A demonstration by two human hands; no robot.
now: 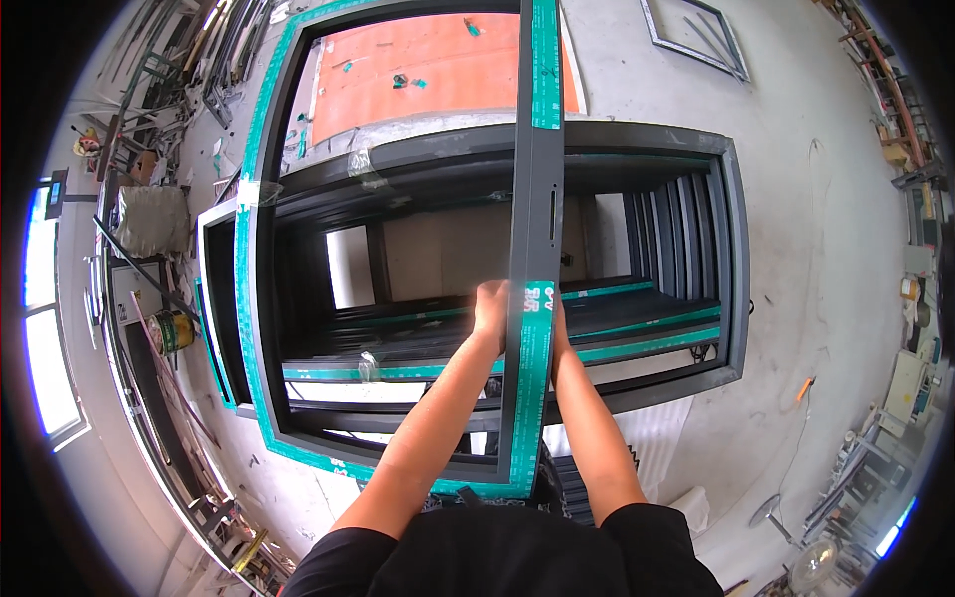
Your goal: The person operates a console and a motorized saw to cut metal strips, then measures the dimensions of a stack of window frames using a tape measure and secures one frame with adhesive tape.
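Note:
A dark grey window frame [534, 214] with green protective tape along its edges stands in front of me, its long side bar facing me. My left hand [490, 306] is closed around the inner side of that bar, near the taped part. My right hand [560, 323] presses against the bar's outer side; most of its fingers are hidden behind the bar. Just beyond is a row of several similar dark grey frames [734, 259], standing closely one behind another, some with green tape. The held frame overlaps them in view.
An orange-red board [428, 75] lies on the floor at the far side. A smaller frame [696, 30] lies at the far right. Metal profiles [224, 60] are piled along the left wall. An orange-handled tool [805, 388] and a standing fan [771, 512] are at right.

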